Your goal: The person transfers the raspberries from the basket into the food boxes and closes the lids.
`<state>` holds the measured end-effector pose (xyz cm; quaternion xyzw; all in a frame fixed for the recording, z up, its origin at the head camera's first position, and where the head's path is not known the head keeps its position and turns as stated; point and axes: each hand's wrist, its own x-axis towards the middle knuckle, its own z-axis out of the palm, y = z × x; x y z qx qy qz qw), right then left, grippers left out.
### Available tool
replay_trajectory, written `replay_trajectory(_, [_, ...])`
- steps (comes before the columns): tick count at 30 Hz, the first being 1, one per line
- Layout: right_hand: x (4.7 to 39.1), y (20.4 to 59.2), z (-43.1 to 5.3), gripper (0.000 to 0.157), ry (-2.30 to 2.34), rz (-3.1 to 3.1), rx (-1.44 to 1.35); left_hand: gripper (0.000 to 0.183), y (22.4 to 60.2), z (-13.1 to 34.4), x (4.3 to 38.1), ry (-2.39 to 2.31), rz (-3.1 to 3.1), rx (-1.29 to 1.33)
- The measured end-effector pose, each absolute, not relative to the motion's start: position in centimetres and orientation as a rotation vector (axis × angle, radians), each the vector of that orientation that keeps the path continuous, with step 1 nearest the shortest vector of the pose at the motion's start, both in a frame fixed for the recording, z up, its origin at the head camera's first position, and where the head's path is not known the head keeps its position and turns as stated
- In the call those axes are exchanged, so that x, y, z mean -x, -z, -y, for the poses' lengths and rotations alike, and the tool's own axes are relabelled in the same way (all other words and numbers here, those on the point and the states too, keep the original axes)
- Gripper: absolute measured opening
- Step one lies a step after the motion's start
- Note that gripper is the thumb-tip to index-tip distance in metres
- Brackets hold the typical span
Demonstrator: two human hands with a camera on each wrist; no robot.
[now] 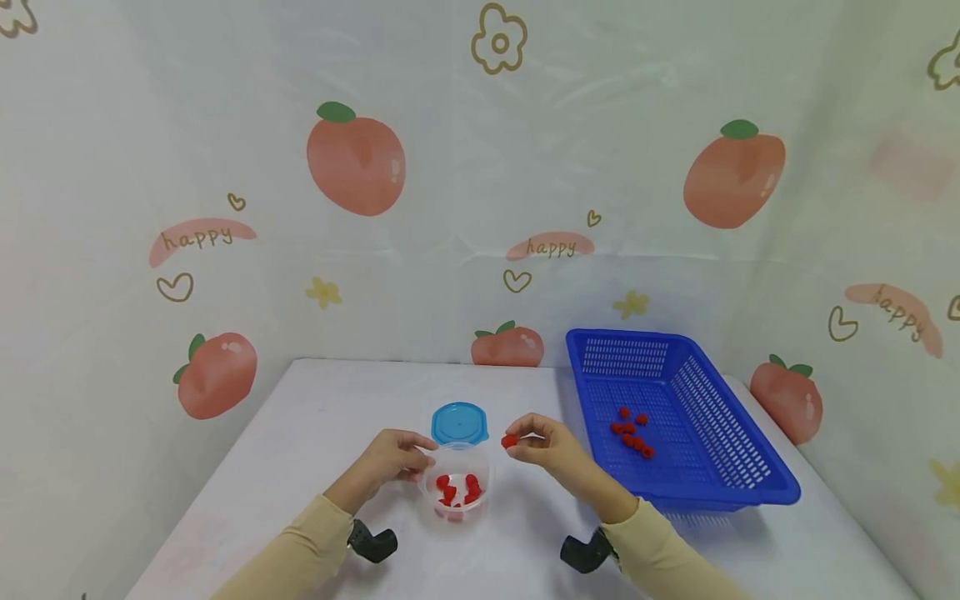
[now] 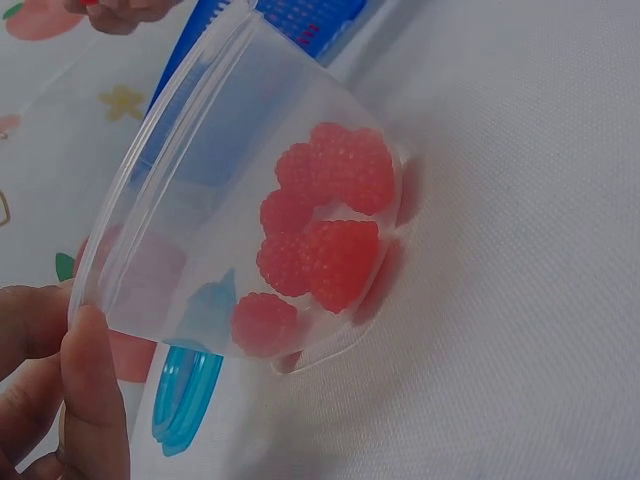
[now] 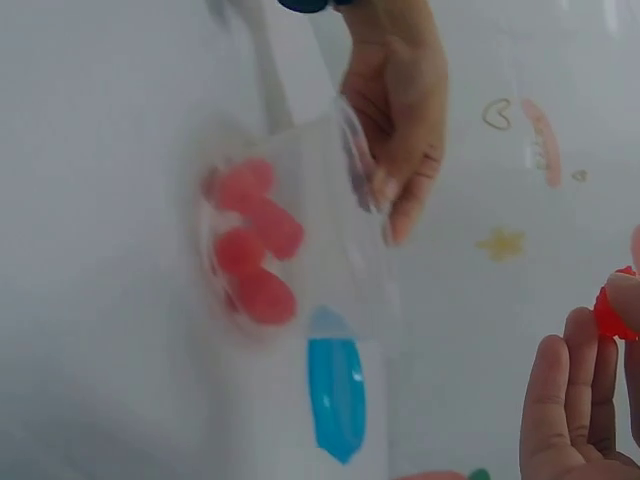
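A clear plastic tub (image 1: 480,467) stands on the white table with several red raspberries (image 2: 320,240) in its bottom. My left hand (image 1: 392,458) pinches the tub's rim from the left, as the left wrist view shows. To the right of the tub and a little above it, my right hand (image 1: 551,450) holds one raspberry (image 1: 510,441) between thumb and fingers. In the right wrist view that held raspberry (image 3: 612,306) shows partly at the right edge. Just behind the tub lies a round blue lid (image 1: 459,423).
On the right stands a blue slotted basket (image 1: 738,408), with several raspberries (image 1: 628,428) in its left part. The white table (image 1: 330,408) runs back to a printed backdrop (image 1: 450,183) with fruit drawings.
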<state>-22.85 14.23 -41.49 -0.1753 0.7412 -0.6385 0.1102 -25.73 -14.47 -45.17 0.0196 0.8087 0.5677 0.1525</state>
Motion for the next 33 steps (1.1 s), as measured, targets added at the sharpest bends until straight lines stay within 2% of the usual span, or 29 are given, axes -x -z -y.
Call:
replay_trajectory(13, [22.1, 44.2, -11.9, 0.028, 1.887, -2.11, 0.454, 0.028, 45.1, 14.5, 25.7, -1.628, -2.338, -0.067])
replay_trajectory(33, [23.0, 45.3, -11.0, 0.027, 1.771, -2.172, 0.444, 0.027, 45.2, 14.3, 25.7, -1.629, -2.337, -0.053])
